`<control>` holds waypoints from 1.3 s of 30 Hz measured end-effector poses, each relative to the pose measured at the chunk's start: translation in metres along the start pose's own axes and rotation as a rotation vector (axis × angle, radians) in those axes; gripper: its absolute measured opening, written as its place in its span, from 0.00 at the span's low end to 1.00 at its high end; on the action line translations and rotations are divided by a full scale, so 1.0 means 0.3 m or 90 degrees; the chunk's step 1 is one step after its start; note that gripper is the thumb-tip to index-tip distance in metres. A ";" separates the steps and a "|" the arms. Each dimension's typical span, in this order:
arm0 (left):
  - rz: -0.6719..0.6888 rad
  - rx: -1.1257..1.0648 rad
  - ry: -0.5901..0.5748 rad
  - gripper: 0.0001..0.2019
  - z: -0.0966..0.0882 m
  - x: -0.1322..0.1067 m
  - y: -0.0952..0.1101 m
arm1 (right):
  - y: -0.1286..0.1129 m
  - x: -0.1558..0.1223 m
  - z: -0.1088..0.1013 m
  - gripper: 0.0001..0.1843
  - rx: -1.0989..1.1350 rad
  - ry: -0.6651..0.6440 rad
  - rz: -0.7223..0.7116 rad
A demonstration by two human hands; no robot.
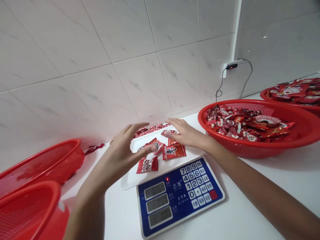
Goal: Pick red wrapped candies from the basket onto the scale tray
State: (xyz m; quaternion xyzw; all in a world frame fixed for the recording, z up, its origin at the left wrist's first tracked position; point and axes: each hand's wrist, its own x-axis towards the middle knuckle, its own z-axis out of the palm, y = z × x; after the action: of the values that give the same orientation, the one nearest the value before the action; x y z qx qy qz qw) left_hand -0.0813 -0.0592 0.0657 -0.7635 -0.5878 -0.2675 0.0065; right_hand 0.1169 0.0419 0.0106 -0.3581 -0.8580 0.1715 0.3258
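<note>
Reaching open-handed, left hand point(123, 151) curved, right hand point(186, 133) spread, over red candy packets point(174, 151) on a white tray point(130, 178) beside a scale point(180, 196), pinching nothing.

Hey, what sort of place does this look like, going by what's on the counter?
Probably a small packing or sorting workspace: a digital weighing scale sits on the white counter, and red baskets hold heaps of red-wrapped sweets beside a tiled wall.

Four red baskets point(240, 150), one digital scale point(180, 196), one white tray point(131, 178), two hands point(122, 156).
</note>
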 end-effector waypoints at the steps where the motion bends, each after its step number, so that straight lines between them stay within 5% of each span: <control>1: 0.001 -0.026 -0.058 0.38 0.022 0.006 -0.034 | 0.012 -0.001 0.011 0.38 -0.015 -0.071 0.001; 4: -0.022 -0.007 -0.239 0.53 0.100 0.002 -0.130 | 0.039 -0.008 0.021 0.59 -0.030 -0.245 0.057; 6: -0.052 0.012 -0.289 0.51 0.147 -0.009 -0.169 | 0.042 -0.012 0.016 0.59 -0.015 -0.279 0.069; 11: -0.047 -0.024 -0.255 0.55 0.223 0.018 -0.145 | -0.004 -0.009 0.023 0.38 0.053 -0.270 -0.004; 14: -0.017 -0.010 -0.242 0.57 0.246 0.060 -0.094 | -0.039 -0.009 0.037 0.26 0.093 -0.266 0.028; 19: -0.017 -0.011 -0.204 0.45 0.264 0.075 -0.045 | -0.051 -0.012 0.023 0.26 0.194 -0.304 0.128; 23: -0.045 0.012 -0.167 0.31 0.260 0.074 -0.043 | -0.048 -0.025 -0.055 0.36 0.058 -0.183 0.150; 27: -0.093 0.016 -0.152 0.26 0.246 0.087 -0.031 | -0.050 -0.090 -0.222 0.28 -0.006 -0.044 0.137; 31: -0.124 0.003 -0.131 0.22 0.236 0.082 0.001 | -0.006 -0.161 -0.377 0.27 -0.039 0.110 0.231; 35: -0.126 0.000 -0.118 0.20 0.217 0.077 0.011 | 0.114 -0.163 -0.435 0.31 -0.156 -0.085 0.289; 39: -0.104 -0.003 -0.157 0.17 0.181 0.093 0.011 | 0.232 -0.158 -0.397 0.51 -0.232 -0.316 0.332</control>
State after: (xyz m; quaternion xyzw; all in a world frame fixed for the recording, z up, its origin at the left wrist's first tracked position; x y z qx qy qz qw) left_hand -0.0519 -0.0176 0.0316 -0.7401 -0.6437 -0.1727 -0.0895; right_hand 0.2583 0.0625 0.0401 -0.5638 -0.8071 0.1746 -0.0147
